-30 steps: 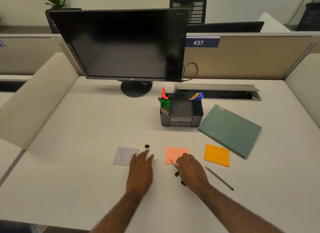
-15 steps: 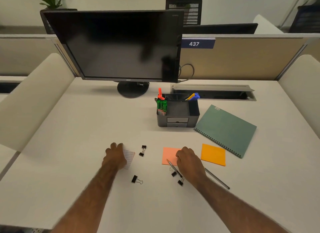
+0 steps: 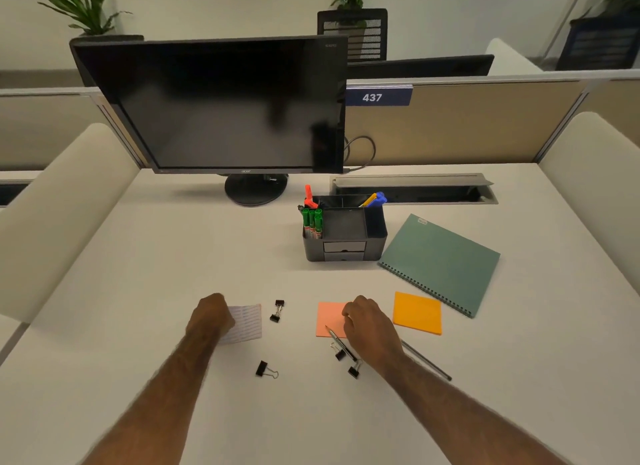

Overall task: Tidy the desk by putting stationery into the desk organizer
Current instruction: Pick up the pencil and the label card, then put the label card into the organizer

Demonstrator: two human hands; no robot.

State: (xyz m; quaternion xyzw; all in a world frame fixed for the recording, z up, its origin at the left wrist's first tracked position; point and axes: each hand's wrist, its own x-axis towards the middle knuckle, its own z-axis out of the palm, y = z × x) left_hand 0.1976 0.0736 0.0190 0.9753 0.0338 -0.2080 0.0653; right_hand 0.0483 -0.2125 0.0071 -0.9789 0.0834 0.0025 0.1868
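Observation:
The dark desk organizer (image 3: 344,248) stands mid-desk with green markers (image 3: 312,222) and a few pens in it. My left hand (image 3: 211,317) has its fingers curled onto the left edge of a white label sheet (image 3: 246,322) and grips it. My right hand (image 3: 369,326) covers the right part of a pink sticky note pad (image 3: 329,315), fingers curled at its edge. A pen (image 3: 337,340) lies partly under that hand. Several black binder clips lie around: one (image 3: 277,310) between my hands, one (image 3: 266,369) nearer me, two (image 3: 347,360) by my right wrist.
An orange sticky pad (image 3: 417,312) and a pencil (image 3: 427,360) lie right of my right hand. A green spiral notebook (image 3: 445,260) sits beside the organizer. A monitor (image 3: 221,108) stands at the back left, a cable tray slot (image 3: 415,187) behind the organizer.
My left hand moved left from the binder clip onto the label sheet and curled on it. My right hand moved forward from the pen onto the pink pad.

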